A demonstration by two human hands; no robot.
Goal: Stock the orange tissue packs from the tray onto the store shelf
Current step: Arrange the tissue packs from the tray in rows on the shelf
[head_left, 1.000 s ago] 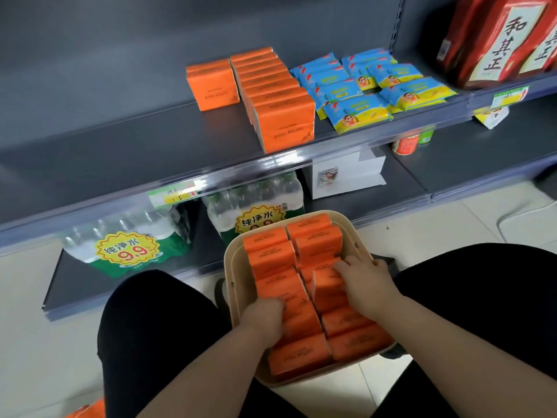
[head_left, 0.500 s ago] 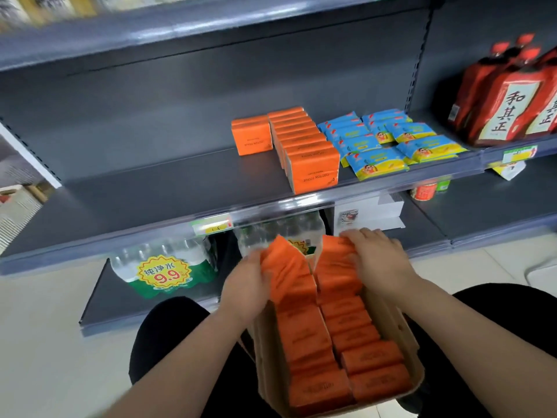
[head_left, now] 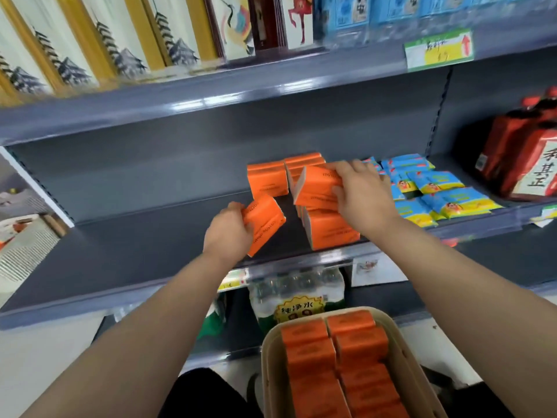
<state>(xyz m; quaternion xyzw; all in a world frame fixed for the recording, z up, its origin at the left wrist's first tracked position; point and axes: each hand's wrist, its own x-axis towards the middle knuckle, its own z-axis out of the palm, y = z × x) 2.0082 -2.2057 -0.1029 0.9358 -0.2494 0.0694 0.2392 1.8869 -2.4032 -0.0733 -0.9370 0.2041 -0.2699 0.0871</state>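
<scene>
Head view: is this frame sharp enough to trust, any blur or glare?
Head view: the top-shelf boxes and price tag are smeared by blur; glare streaks the upper shelf edge; shelf lines bow; the left hand and right hand read fairly sharp.

Grey metal shelf (head_left: 120,251), mid-span: orange tissue packs (head_left: 331,229) stand on the deck in a front-to-back row, with a single orange pack (head_left: 266,179) upright just left of the row's rear end. Immediately right of the row, blue-and-yellow packets (head_left: 437,191) lie in overlapping rows reaching the front lip. Lower shelf (head_left: 388,300) carries shrink-wrapped water bottles (head_left: 297,297).
</scene>
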